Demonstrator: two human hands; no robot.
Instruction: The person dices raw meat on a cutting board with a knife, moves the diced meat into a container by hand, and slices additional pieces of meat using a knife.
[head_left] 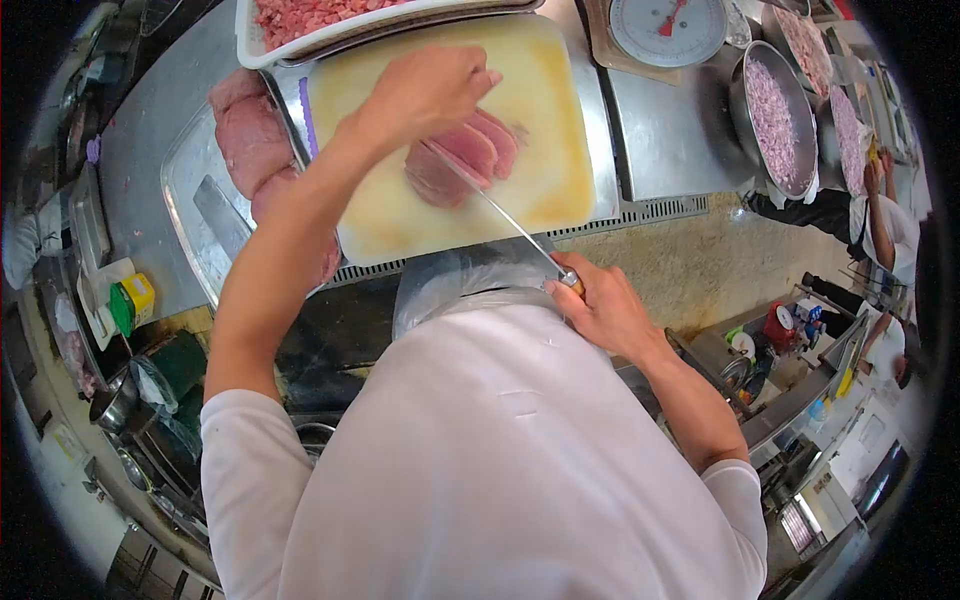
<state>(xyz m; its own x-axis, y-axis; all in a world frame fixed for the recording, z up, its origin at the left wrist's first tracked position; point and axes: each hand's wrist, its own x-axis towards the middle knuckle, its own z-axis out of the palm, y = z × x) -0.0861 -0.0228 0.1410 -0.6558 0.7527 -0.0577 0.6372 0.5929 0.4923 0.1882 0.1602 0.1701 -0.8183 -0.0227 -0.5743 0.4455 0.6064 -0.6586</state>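
Note:
Slices of pink meat [462, 158] lie on the yellowed white cutting board [540, 90]. A long thin knife [508, 217] reaches across the board's near edge, its blade against the meat. My right hand [600, 305] is wrapped round the knife's handle, just off the board. Above the slices, over the board, is my left hand [430, 88], fingers bent and drawn together; whether anything small is between them cannot be made out. Large raw meat pieces [255, 140] rest on a metal tray [190, 215] left of the board.
A white tub of chopped meat [330, 42] stands beyond the board. At the upper right are a dial scale [668, 28] and metal bowls of chopped pinkish food [775, 130]. Other people [885, 225] are at the far right.

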